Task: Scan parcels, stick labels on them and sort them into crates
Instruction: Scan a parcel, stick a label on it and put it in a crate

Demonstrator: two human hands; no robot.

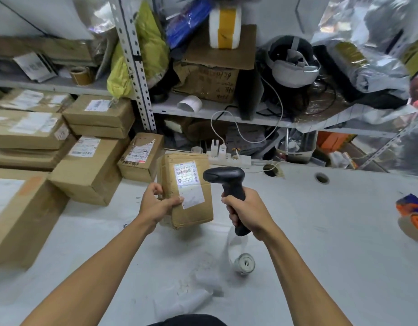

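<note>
Boxes are stacked at the left edge of the table. The left hand holds a parcel above the table middle. The right hand grips a scanner, its light falling on the label.

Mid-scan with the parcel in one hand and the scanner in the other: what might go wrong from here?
1. The left hand grips the parcel only at its left edge, in the air and tilted; it may slip or twist.
2. The scanner in the right hand throws a bright glare on the label, and the thumb covers the label's lower corner; the read may fail.
3. The label roll trails loose paper below the arms; an arm could drag it.
</note>
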